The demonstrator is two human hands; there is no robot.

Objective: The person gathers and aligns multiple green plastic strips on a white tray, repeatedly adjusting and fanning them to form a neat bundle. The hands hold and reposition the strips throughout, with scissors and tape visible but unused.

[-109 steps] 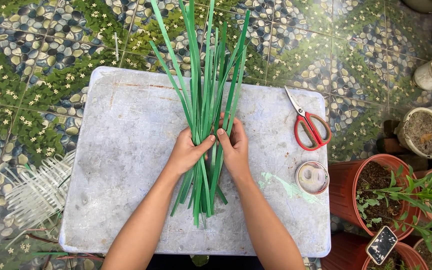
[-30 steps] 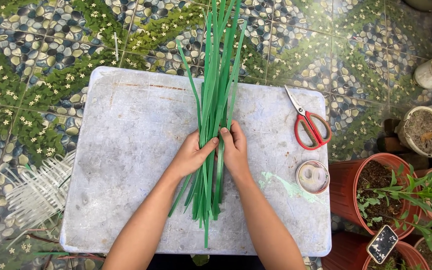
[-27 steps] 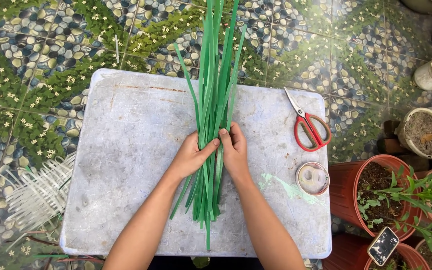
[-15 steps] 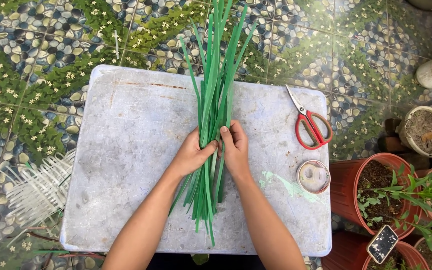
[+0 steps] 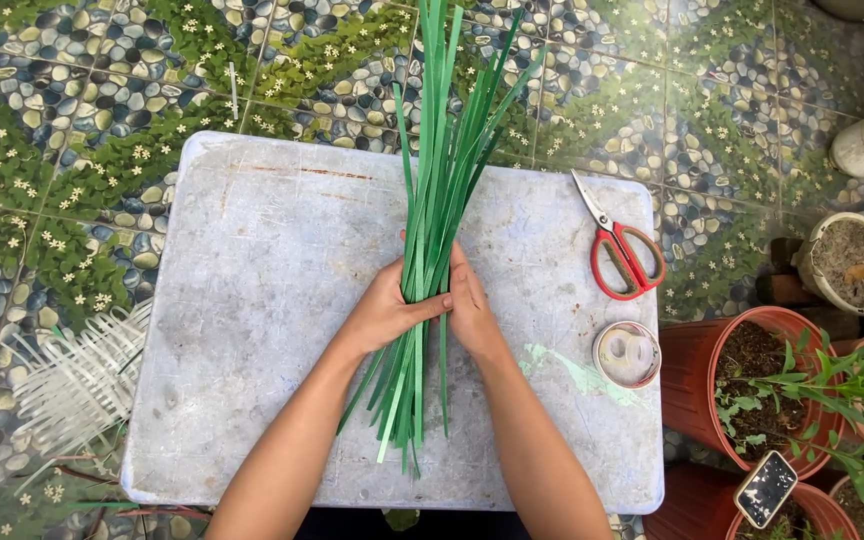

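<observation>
Since the earliest frame, the bundle of green strips [image 5: 430, 270] is sitting a little higher on the board and is pressed tighter at the middle, while the scissors, tape and pots are lying where they were.

Both hands are closing around the bundle at its waist: the left hand [image 5: 384, 312] is wrapping it from nine o'clock, and the right hand [image 5: 472, 312] is pressing in from three o'clock, fingers curled against the strips. One bundle is showing, made of many strips, too many and too overlapped to count.

One pair of red-handled scissors [image 5: 620, 248] is lying on the board at two o'clock from the hands, blades pointing toward eleven. One roll of clear tape [image 5: 627, 353] is resting at three o'clock, near the right forearm. About six plant pots are standing at the right edge of the view, among them a terracotta pot [image 5: 704, 372] just beside the board.

Everything is resting on a worn, scratched whitish board [image 5: 252, 300] with rounded corners, set over a tiled floor [image 5: 72, 110] printed with pebbles and small flowers. One pale woven mat of strips [image 5: 72, 385] is lying at eight o'clock, partly off the board.

The strips are looking long, flat, narrow and bright green, fanning out toward twelve o'clock past the board's far edge and ending unevenly at six o'clock.
</observation>
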